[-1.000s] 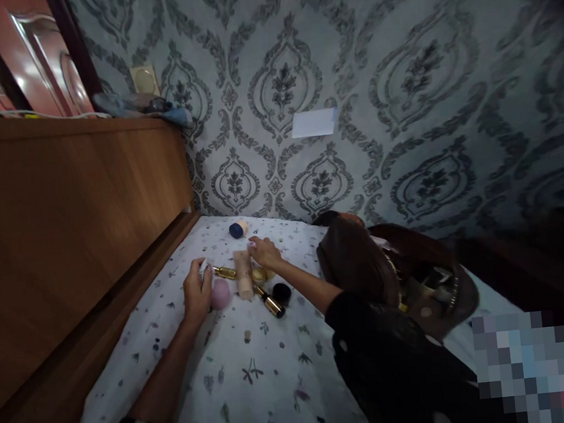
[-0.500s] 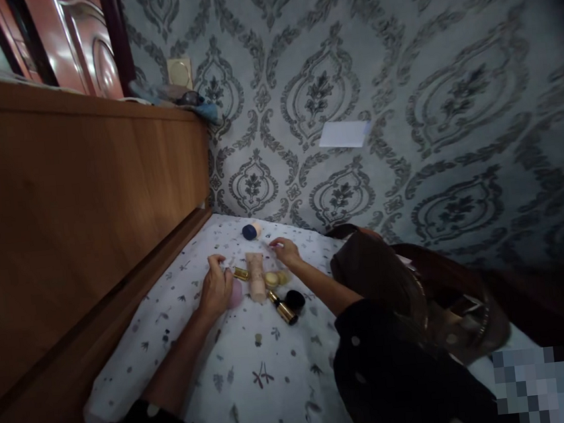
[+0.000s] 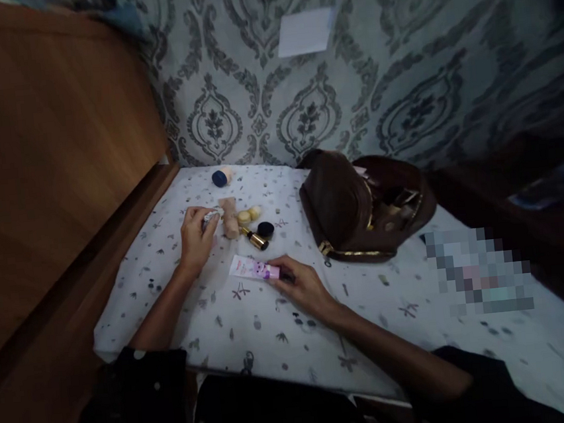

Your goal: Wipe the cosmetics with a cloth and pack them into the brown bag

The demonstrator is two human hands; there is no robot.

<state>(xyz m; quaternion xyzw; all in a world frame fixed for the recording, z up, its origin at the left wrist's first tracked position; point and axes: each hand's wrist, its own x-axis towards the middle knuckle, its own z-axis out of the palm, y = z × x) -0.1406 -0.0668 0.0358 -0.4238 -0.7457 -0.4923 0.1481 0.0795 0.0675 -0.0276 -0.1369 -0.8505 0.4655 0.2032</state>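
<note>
My right hand [image 3: 301,283] grips a small pink-and-white tube [image 3: 252,268] by its cap end, low over the white patterned cloth [image 3: 254,334]. My left hand [image 3: 195,236] is curled around a small pale item [image 3: 211,217] that I cannot make out. It sits beside a cluster of cosmetics: a beige tube [image 3: 229,218], two small yellowish jars [image 3: 248,215], a gold-and-black lipstick [image 3: 255,238] and a black round cap [image 3: 266,228]. A dark blue-capped jar [image 3: 220,177] lies farther back.
An open brown handbag [image 3: 356,204] with gold trim lies on the cloth to the right of the cosmetics. A wooden panel [image 3: 48,161] rises along the left edge. Patterned wallpaper [image 3: 399,80] with a white card [image 3: 305,31] stands behind.
My right hand has drawn back from the far cosmetics toward me, now holding the pink tube. My left hand stays at the cluster. The view tilted down.
</note>
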